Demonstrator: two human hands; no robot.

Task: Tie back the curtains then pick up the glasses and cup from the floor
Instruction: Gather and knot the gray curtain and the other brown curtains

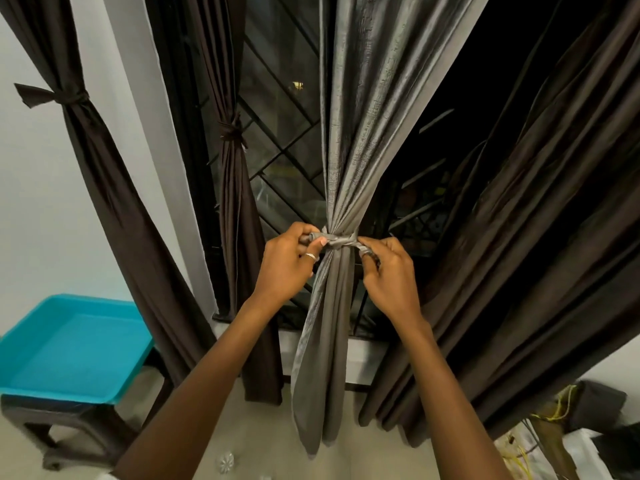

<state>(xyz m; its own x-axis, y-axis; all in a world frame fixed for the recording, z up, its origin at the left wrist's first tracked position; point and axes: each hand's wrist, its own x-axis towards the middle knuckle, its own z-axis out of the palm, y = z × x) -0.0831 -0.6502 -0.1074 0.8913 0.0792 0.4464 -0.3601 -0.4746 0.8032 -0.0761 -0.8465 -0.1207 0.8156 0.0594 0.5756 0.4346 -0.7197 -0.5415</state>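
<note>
A grey curtain [349, 133] hangs in the middle of the window, gathered at its waist by a grey tie band [341, 240]. My left hand [287, 268] grips the left end of the band, and my right hand [388, 275] pinches the right end. Two dark brown curtains [104, 174] on the left are each bound with a tie. A loose dark brown curtain [540, 220] hangs at the right. A clear patterned glass [227, 462] shows on the floor by my left forearm. No cup is in view.
A turquoise tray [69, 351] lies on a dark plastic stool [62, 431] at the lower left. The window has a metal grille [277, 143] behind glass. Dark items with yellow cord [561, 407] sit at the lower right.
</note>
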